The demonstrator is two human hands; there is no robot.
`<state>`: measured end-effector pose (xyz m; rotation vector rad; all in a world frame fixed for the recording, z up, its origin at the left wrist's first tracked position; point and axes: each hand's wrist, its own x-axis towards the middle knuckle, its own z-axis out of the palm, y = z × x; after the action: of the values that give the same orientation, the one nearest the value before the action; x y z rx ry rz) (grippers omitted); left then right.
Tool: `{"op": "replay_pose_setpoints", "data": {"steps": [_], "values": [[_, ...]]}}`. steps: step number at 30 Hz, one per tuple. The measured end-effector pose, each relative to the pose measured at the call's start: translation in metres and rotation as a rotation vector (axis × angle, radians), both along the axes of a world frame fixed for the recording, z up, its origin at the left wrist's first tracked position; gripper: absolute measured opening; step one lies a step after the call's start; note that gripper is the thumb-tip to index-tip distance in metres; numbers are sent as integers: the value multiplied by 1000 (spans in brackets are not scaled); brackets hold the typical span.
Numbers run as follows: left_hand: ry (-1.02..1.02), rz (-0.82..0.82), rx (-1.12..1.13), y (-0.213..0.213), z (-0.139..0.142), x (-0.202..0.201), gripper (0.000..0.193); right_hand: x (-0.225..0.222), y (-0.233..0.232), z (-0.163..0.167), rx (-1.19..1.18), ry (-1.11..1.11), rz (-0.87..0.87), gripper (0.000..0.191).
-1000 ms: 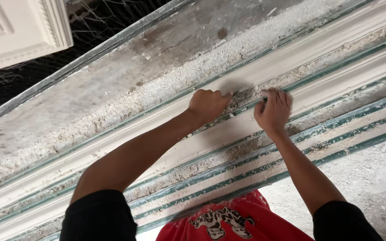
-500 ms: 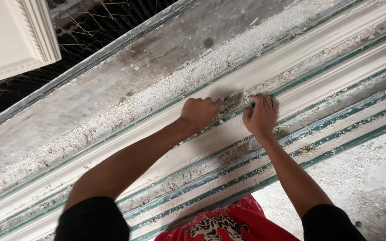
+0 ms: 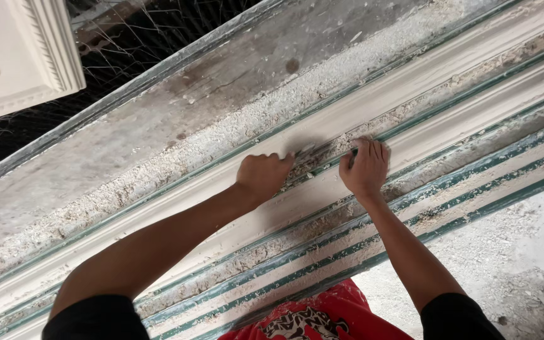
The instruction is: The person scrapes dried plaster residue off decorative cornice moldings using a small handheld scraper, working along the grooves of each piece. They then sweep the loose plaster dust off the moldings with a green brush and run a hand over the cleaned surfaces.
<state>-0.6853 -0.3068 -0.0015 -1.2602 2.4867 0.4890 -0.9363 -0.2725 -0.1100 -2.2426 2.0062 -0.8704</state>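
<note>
Red cloth: a red printed garment (image 3: 322, 315) sits nearest, between two black sleeves.
Left hand (image 3: 262, 176): fingers curled tight on one end of a thin scraping tool (image 3: 322, 152), blurred; its exact kind is unclear.
Right hand (image 3: 366, 167): fingers pinched on the other end; thumb beneath.
Moulding: the tool lies across a groove of the long white plaster moulding (image 3: 410, 94); crumbs (image 3: 221, 135) line the channels.
Risk: uneven pressure could gouge the soft profile; loose grit may make the fingers slip.
Beyond: wire mesh (image 3: 133, 31); a white panel corner (image 3: 20, 56).

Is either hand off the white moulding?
No: the left hand and right hand both press on the white moulding, a thin scraper blade between them.
</note>
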Motion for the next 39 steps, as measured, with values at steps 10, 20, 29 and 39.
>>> {"op": "replay_pose_setpoints", "data": {"steps": [10,20,29,39], "values": [[35,34,77,-10,3,-11,45,4,0,4,-111,-63,22,23],[148,-17,-150,-17,-13,-35,48,1,-2,7,-137,-10,-1,28],[149,-3,-135,-15,-3,-37,59,2,-2,3,-62,-18,-22,27],[19,-69,-62,-26,-19,-49,56,2,1,-1,-104,-23,8,22]]}}
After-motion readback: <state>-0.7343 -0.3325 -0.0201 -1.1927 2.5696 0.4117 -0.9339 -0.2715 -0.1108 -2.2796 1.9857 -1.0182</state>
